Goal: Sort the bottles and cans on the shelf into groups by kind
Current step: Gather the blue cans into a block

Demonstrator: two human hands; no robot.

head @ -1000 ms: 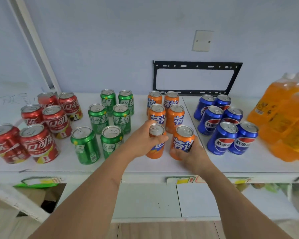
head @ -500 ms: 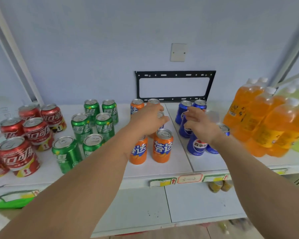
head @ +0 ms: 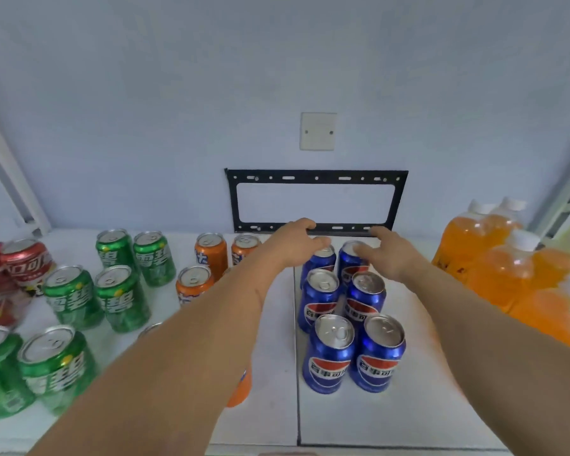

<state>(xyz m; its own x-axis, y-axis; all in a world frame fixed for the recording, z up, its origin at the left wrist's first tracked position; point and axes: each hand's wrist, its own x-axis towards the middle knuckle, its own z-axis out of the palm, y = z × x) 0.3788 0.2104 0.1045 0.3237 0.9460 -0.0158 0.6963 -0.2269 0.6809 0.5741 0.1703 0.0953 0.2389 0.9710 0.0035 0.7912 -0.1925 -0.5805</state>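
Both grips reach to the far pair of blue cans [head: 321, 258]: our left hand [head: 295, 241] curls over the top of one, our right hand [head: 385, 255] hovers with loose fingers over its neighbour, holding nothing we can confirm. Six blue cans stand in twos on the shelf [head: 441, 406] at 12 o'clock, green cans [head: 122, 297] and red cans [head: 27, 261] at 9, orange bottles [head: 507, 274] at 3. Smooth, rigid metal (probably full, so weighty): take them round the wall. Labels read Pepsi in Chinese, 雪碧 on green.
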